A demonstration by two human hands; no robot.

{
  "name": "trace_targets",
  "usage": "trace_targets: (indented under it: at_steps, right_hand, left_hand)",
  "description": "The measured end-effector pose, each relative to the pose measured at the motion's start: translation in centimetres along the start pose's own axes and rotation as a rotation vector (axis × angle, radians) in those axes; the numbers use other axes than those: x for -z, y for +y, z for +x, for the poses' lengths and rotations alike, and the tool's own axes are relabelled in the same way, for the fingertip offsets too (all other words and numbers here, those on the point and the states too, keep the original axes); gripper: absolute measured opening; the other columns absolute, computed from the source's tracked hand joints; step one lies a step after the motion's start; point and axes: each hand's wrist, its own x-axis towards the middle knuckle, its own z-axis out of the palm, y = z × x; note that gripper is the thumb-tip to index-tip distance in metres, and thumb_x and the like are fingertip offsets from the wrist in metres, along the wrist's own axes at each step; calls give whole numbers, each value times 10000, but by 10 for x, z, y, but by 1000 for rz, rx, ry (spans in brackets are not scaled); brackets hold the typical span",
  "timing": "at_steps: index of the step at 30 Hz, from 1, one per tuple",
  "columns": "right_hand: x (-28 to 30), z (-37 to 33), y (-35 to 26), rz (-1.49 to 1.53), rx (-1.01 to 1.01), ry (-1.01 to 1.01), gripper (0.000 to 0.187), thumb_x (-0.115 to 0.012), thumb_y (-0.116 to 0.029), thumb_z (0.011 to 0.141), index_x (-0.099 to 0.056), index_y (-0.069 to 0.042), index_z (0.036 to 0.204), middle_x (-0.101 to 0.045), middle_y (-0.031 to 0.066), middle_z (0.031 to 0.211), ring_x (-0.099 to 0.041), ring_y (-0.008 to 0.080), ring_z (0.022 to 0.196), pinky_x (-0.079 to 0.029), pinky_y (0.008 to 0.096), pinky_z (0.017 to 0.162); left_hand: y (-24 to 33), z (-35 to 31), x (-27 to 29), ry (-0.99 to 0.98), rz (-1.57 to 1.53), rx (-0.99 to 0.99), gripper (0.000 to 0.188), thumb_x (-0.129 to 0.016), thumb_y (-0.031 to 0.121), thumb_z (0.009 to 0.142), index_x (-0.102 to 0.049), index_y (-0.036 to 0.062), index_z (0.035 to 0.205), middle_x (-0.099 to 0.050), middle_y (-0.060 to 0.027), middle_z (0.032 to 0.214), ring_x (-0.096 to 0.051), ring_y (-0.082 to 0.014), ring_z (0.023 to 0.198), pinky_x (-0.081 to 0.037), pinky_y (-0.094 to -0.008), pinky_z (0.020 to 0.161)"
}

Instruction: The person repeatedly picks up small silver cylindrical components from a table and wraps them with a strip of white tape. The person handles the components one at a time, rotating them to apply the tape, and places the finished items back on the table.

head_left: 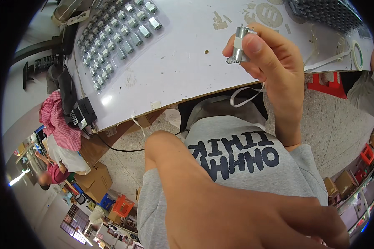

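My right hand (274, 54) is raised over the table's front edge, pinching a small silver motor (238, 43) between thumb and fingers. The motor has a white band round its body and small toothed metal parts at its lower end. Close to the camera, my left hand (245, 216) reaches across the bottom of the view in front of my grey shirt. Its fingers stretch to the right, partly blurred and cut off by the lower edge, with no held thing visible. At the far left of the table, a clear plastic tray (164, 25) holds rows of similar silver motors.
The white tabletop (174, 62) bears patches of tape residue. A black tray of dark parts (326, 14) lies far right, near a tape roll (356, 55). A white strap (241, 103) loops below the edge. Left stand a black box (84, 113) and cardboard boxes (93, 181); people work beyond.
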Motion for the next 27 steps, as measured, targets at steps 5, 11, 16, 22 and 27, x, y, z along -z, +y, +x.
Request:
trace_targets:
  at_steps: [5, 11, 16, 22, 27]
  right_hand:
    - [0, -1, -7, 43, -20, 6, 324, -517, -285, 843, -580, 33, 831, -544, 4, 625, -310, -13, 439, -206, 134, 387]
    - [-3, -9, -18, 31, -122, 23, 290, -531, -262, 830, -577, 22, 791, -507, -31, 617, -352, -5, 507, -239, 142, 456]
    - [-1, -12, -23, -69, -291, -116, 194, -525, -164, 835, -565, 14, 766, -524, 6, 697, -463, 51, 663, -356, 172, 579]
    - [0, -11, -21, -185, -212, -203, 173, -510, -128, 839, -549, 21, 759, -514, 13, 675, -447, 46, 642, -350, 177, 566]
    - [16, -6, -38, -77, -285, -289, 155, -520, -107, 819, -556, 25, 746, -532, 20, 646, -462, 49, 612, -342, 181, 544]
  left_hand:
    - [3, 1, 4, 2, 69, -41, 195, -579, 119, 690, -471, -40, 723, -528, -113, 790, -522, -223, 737, -439, -323, 645]
    - [-11, 8, 78, -130, 1096, -125, 360, -660, 151, 665, -549, -24, 959, -555, -110, 930, -538, -219, 843, -431, -310, 746]
    - [-19, 4, 77, -126, 1204, 83, 541, -734, 81, 462, -602, 48, 986, -567, -77, 916, -540, -208, 858, -429, -295, 755]
    - [-21, 3, 74, -123, 1236, 140, 446, -719, 44, 469, -625, 58, 905, -561, -56, 855, -536, -178, 812, -431, -275, 694]
    - [-19, 4, 75, -48, 1122, 94, 440, -715, 11, 471, -617, 42, 899, -552, -65, 862, -527, -170, 803, -430, -278, 685]
